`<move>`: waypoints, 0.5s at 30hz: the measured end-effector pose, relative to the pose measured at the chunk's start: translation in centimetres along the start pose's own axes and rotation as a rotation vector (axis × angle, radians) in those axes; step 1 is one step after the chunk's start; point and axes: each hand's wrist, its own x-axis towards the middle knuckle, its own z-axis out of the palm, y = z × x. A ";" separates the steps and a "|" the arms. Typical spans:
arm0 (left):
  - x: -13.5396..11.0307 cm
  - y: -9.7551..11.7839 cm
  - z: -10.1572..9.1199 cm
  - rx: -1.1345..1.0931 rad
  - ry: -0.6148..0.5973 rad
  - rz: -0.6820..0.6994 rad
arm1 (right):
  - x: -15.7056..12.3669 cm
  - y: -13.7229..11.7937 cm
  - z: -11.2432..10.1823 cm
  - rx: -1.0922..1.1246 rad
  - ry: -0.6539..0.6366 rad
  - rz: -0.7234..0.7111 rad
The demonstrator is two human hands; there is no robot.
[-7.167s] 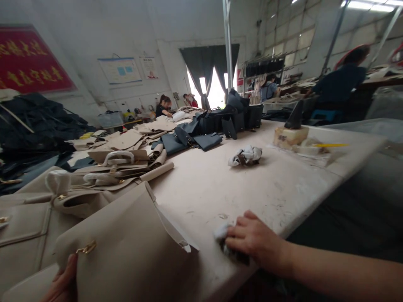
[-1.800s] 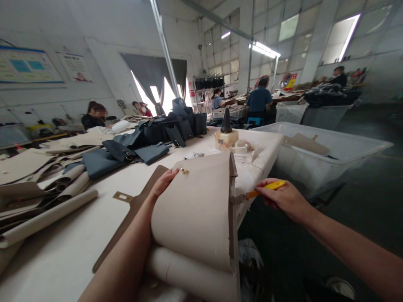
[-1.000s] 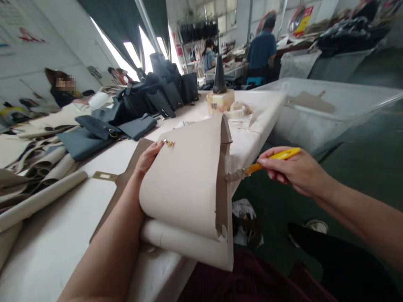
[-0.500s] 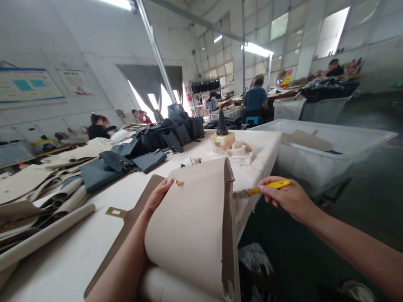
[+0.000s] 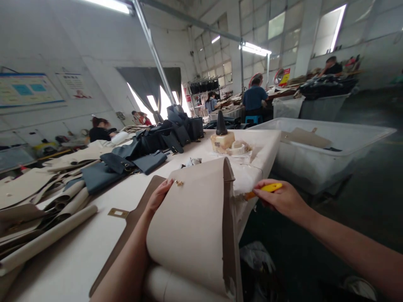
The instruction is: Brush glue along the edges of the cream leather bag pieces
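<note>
Right hand (image 5: 281, 197) clamped on yellow-handled brush (image 5: 273, 187), bristle end blurry beside beige bag body's (image 5: 189, 222) open side edge, near side of table (image 5: 126, 191). Left hand (image 5: 160, 195) against bag, can't tell if pinching. Gold clasp (image 5: 179, 183) on, side unclosed.

No text is readable: the wall posters (image 5: 74, 86) at ten o'clock and yellow sign (image 5: 286, 76) at two are too small.

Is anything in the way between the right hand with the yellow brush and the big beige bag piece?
Nothing visible stands in the way. Only the yellow-handled brush, held in the right hand, lies in the gap, pointing at the right edge of the beige, smooth-surfaced bag piece. It's too blurred to tell whether it touches.
</note>
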 end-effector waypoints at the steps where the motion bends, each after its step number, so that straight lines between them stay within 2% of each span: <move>1: 0.0 0.0 -0.1 -0.002 -0.006 0.000 | -0.6 -0.4 -0.2 0.006 -0.021 0.043; 5: 0.0 0.0 -0.3 -0.028 0.032 0.005 | -3.6 -1.5 -0.6 0.013 -0.109 0.178; 8: 0.1 -0.1 -0.4 -0.032 0.038 -0.001 | -5.1 -1.5 -0.5 0.012 -0.153 0.219; 15: -0.1 0.0 -0.4 -0.008 -0.090 0.008 | -4.2 -1.2 -0.2 0.037 -0.071 0.162</move>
